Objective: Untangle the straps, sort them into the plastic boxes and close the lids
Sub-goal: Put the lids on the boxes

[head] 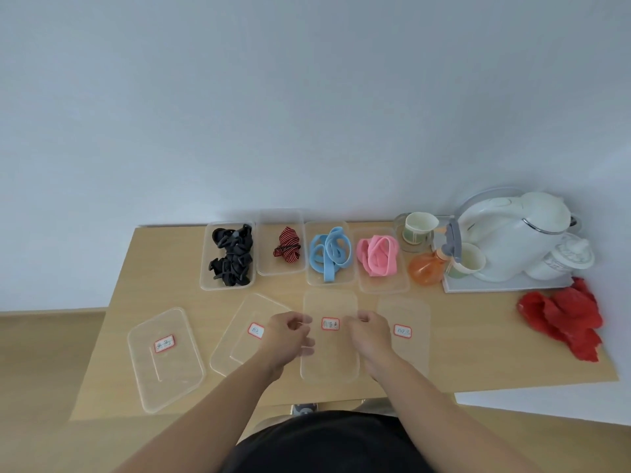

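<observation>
A wooden table (478,336) carries four lidless clear plastic boxes (280,273) in a back row, holding black straps (232,256), a red-striped strap (287,250), blue straps (329,252) and pink straps (377,256). Four lids lie in front. The left hand (286,339) and right hand (370,336) curl onto the third lid (329,363), apparently pinching its long edges. The flimsy lid may flex, seat crooked, or trap a blue end near the rim. Its red-bordered sticker (330,323) is handwritten, unreadable.
</observation>
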The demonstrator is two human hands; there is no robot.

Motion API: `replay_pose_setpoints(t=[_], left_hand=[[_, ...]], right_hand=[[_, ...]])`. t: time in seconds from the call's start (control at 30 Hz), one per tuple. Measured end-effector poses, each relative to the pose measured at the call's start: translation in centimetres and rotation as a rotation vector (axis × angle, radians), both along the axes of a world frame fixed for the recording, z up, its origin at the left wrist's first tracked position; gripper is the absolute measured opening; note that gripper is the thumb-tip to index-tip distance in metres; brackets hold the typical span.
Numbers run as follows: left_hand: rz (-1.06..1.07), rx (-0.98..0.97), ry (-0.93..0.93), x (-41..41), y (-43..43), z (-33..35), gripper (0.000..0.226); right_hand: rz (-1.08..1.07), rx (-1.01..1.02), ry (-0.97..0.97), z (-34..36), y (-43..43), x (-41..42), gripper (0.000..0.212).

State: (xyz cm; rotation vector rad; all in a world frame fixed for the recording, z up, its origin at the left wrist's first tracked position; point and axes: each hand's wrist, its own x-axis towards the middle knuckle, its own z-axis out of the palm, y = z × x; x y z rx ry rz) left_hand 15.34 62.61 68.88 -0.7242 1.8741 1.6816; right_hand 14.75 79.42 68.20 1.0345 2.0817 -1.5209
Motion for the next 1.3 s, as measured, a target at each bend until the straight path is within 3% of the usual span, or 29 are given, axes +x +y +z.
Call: replay_pose_setpoints(t=[0.17,0.33,0.47,0.63,0.73,0.83,1.07,1.3], left_hand=[[0.14,0.24,-0.053,-1.4,0.0,0.4,0.018],[0.272,0.119,-0.054,-6.6,1.9,-1.2,0.025],[0.32,0.057,-0.061,-8.6,3.1,-2.0,0.022],[0.25,0.034,-0.063,-7.7,2.9,-2.5,0.044],[0.184,0.008,-0.079,-6.3,2.4,-2.4,0.052],[0.098,-0.014,-0.089,-4.6,2.2,-1.8,0.058],[-0.035,0.032,-0.125,-0.5,2.0,-0.6,0.066],[-0.102,-0.017,-0.133,1.2,0.6,-0.1,0.048]], right_hand=[[-0.058,-0.138,0.083,0.1,1.7,-0.7,0.014],[-0.2,-0.23,0.178,0.7,2.7,-2.2,0.015],[-0.189,-0.234,0.213,1.1,3.6,-3.5,0.018],[-0.129,-0.244,0.27,1.2,4.4,-5.1,0.015],[-0.118,-0.255,0.339,1.1,4.4,-5.8,0.035],[-0.059,-0.122,0.398,0.3,4.5,-6.3,0.049],[0.216,0.166,0.387,0.0,3.7,-5.7,0.055],[0.464,0.371,0.437,-1.8,1.8,-3.4,0.057]])
